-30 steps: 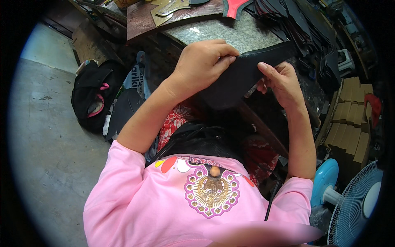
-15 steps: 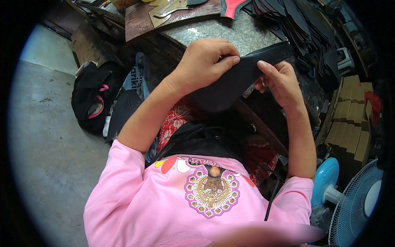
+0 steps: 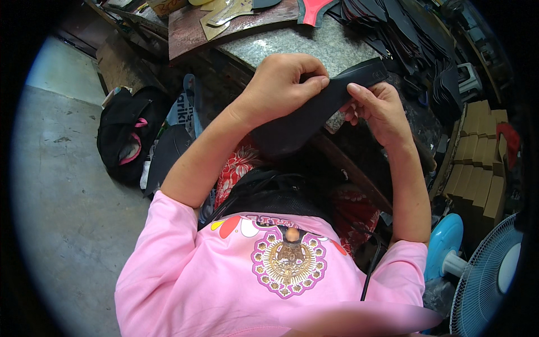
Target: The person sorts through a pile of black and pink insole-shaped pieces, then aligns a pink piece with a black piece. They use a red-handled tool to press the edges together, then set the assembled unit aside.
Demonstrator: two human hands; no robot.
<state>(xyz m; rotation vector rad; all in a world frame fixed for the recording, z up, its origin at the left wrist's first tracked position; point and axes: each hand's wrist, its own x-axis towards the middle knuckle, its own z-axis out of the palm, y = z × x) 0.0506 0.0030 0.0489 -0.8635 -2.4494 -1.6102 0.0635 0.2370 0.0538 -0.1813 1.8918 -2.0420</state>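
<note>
A long, thin black piece of sheet material (image 3: pixel 306 121), perhaps leather or fabric, stretches between my hands over my lap. It is wide at the lower left and narrows toward the upper right. My left hand (image 3: pixel 286 84) pinches its upper edge between thumb and fingers. Farther right, my right hand (image 3: pixel 379 106) grips its narrower part, thumb on top and fingers curled beneath. Behind the piece lies the grey speckled tabletop (image 3: pixel 275 45).
Stacked black cut pieces (image 3: pixel 387 28) cover the table's far right, beside a red-and-black piece (image 3: pixel 314 11). Tan templates (image 3: pixel 216 22) lie on a brown board (image 3: pixel 185 33). Cardboard boxes (image 3: pixel 477 151) and a fan (image 3: pixel 488 275) stand right; a black bag (image 3: pixel 126 135) sits left.
The black piece has shifted slightly left and its narrow end sits a little lower. Both hands keep their hold, with the right hand slightly farther left.
</note>
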